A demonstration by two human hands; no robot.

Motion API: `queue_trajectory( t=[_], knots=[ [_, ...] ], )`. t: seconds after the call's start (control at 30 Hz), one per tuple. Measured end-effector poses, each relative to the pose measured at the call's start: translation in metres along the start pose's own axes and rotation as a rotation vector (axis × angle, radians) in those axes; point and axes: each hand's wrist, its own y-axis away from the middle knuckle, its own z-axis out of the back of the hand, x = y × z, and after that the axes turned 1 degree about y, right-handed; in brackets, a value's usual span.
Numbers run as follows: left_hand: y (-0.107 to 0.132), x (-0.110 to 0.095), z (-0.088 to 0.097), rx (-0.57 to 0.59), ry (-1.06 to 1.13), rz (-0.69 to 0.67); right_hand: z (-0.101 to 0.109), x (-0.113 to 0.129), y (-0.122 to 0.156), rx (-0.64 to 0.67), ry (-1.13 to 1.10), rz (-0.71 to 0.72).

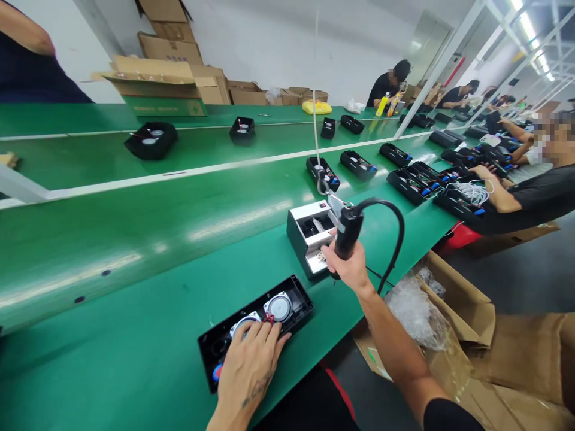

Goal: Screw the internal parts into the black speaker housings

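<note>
A black speaker housing [302, 294] lies open side up on the green bench in front of me. Two round speaker drivers [278, 307], red wires and a blue part [217, 371] show inside it. My left hand [251, 362] is closed over the housing's near wall, fingers reaching inside across the nearer driver and partly hiding it. Held upright in my right hand [350, 266] is a black electric screwdriver [348, 227], hung from a cord with a black cable curving off to the right. Its lower end is beside a black-and-white screw feeder [309, 242] with an open top.
A green conveyor [148, 224] runs behind the bench, with several black housings [359, 164] farther along. Co-workers [539, 173] sit to the right among more housings and a white cable coil [474, 191]. Cardboard boxes [453, 299] with plastic wrap stand by the bench's right edge.
</note>
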Motion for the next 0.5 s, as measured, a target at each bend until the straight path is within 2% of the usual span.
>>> queue_trajectory(
  t=[0.1, 0.23, 0.37, 0.5],
  knots=[
    [0.001, -0.003, -0.001, 0.032, 0.016, 0.037, -0.012, 0.011, 0.03, 0.053, -0.275, -0.014],
    [0.001, -0.004, -0.002, 0.054, 0.062, 0.067, -0.039, 0.015, 0.065, 0.064, -0.498, 0.071],
    [0.0, -0.005, 0.001, 0.057, 0.082, 0.073, -0.064, 0.005, 0.08, 0.108, -0.496, 0.094],
    [-0.001, -0.004, 0.002, 0.067, 0.077, 0.069, -0.074, -0.003, 0.082, 0.134, -0.441, 0.071]
  ],
)
